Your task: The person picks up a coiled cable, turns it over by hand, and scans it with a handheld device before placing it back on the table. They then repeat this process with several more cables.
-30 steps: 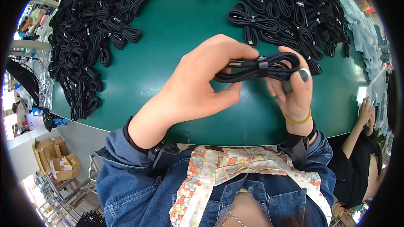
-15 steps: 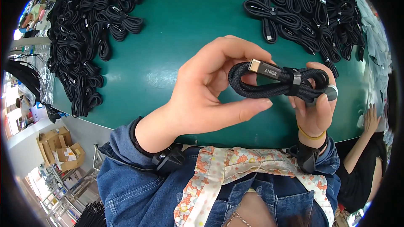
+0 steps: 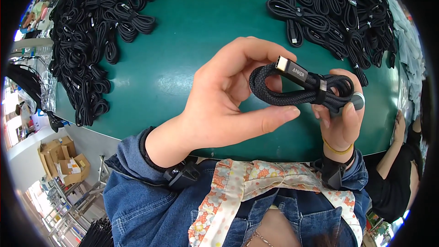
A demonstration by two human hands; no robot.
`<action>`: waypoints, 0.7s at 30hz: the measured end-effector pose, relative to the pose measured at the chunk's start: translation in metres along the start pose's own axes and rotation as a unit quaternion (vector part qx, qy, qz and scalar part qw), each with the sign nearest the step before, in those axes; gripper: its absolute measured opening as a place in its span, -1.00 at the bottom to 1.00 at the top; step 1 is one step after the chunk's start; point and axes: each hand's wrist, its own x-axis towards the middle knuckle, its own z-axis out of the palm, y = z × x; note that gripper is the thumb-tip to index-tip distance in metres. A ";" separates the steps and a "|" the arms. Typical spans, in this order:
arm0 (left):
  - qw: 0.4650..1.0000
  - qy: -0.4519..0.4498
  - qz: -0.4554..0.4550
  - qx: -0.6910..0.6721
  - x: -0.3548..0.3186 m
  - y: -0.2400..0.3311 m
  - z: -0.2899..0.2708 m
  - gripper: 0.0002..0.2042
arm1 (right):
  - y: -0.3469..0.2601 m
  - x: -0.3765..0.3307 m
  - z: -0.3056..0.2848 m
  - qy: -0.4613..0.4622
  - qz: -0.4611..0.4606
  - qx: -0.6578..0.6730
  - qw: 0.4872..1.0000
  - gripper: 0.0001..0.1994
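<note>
A coiled black braided USB-C cable (image 3: 288, 99) is held up above the near part of the green desk (image 3: 196, 27), its metal-tipped plug (image 3: 292, 71) angled up and leftward, a black strap (image 3: 322, 92) around its middle. The right hand (image 3: 339, 126), over the desk's near right part, has its fingers closed on the coil's right end. The left hand (image 3: 206, 100), over the desk's near middle, curves its fingers wide around the left loop, thumb below and forefinger behind the plug; whether they press on it cannot be told. Heaped coiled cables (image 3: 82, 41) cover the desk's left side; more bundled cables (image 3: 299, 14) lie at its far right. A co-worker's hand (image 3: 399, 126) is at the desk's right edge.
</note>
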 end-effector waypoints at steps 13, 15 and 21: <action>0.983 0.070 -0.172 -0.003 0.001 0.006 0.001 -0.58 | 0.002 -0.008 -0.009 -0.014 0.003 -0.084 0.996 -0.46; 0.980 0.057 -0.189 -0.008 0.001 0.007 -0.001 -0.58 | 0.002 -0.008 -0.010 -0.013 0.021 -0.058 0.998 -0.49; 0.976 0.031 -0.215 -0.036 0.001 0.005 -0.002 -0.58 | 0.007 -0.008 -0.008 0.016 0.009 -0.022 1.000 -0.50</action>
